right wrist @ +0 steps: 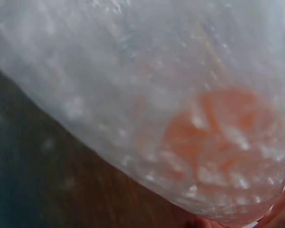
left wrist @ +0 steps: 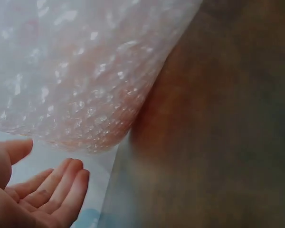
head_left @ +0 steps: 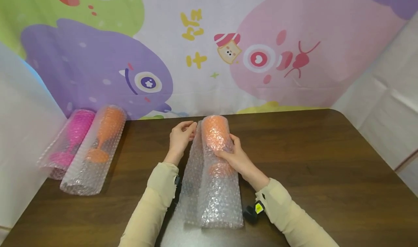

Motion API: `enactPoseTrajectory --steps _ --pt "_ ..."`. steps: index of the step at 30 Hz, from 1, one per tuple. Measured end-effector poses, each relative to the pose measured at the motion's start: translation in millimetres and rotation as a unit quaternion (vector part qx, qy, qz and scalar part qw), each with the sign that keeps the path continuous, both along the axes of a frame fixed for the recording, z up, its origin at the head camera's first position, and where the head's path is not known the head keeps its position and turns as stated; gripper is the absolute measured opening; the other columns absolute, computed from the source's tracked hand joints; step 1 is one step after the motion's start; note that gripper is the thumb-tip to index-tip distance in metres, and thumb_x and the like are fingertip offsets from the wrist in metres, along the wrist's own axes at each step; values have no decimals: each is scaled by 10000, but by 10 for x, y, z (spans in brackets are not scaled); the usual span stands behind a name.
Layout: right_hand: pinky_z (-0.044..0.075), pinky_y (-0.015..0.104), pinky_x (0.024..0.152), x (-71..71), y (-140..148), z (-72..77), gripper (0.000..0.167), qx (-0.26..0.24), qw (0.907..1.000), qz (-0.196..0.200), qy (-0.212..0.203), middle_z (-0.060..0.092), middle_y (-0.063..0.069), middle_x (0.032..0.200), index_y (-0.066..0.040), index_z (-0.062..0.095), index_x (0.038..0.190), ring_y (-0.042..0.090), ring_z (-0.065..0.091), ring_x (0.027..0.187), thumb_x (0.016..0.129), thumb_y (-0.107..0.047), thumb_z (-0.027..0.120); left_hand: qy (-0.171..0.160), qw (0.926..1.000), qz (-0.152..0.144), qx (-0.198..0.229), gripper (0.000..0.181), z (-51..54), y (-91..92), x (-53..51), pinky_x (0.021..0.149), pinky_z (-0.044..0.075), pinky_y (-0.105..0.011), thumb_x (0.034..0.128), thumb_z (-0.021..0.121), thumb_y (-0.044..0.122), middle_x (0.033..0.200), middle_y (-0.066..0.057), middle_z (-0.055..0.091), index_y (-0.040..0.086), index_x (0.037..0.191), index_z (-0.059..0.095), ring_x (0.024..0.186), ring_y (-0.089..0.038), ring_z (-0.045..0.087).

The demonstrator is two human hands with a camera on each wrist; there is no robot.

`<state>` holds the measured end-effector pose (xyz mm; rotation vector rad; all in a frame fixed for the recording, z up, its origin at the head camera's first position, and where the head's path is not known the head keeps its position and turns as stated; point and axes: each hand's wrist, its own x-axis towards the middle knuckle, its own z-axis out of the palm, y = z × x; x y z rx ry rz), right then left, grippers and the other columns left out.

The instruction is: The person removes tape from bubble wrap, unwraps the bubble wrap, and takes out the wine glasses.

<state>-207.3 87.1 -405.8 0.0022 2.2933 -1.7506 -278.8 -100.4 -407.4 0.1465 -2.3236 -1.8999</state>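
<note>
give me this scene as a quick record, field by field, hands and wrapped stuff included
left hand: thumb and fingers apart, near the bubble wrap; contact unclear
right hand: grips the middle orange goblet through the wrap
at left: pink goblet and other orange goblet, both wrapped
surface: dark brown table
backdrop: cartoon-print cloth

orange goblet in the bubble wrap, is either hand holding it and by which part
The right hand grips the orange goblet through the bubble wrap, around the bottom of its bowl. The left hand, beside the wrap, holds nothing.
</note>
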Motion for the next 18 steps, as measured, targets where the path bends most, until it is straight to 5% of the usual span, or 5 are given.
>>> enactPoseTrajectory --steps 8,18 --pt "276 506 1039 -31 -11 9 825 -33 10000 32 79 205 198 1448 -120 94 1420 329 256 1319 827 -310 635 -817 9925 -852 -303 383 71 -15 -121 756 509 -308 889 555 309 1159 -111 585 100 1210 572 886 -166 565" --pt "315 500 1013 -16 -12 34 819 -65 10000 21 -9 236 199 1425 -107 127 1406 327 308 1286 808 -285 658 -504 9956 -594 -530 331 -51 -21 -197 697 465 -269 860 595 311 1081 -109 605 68 1081 629 883 -194 544"
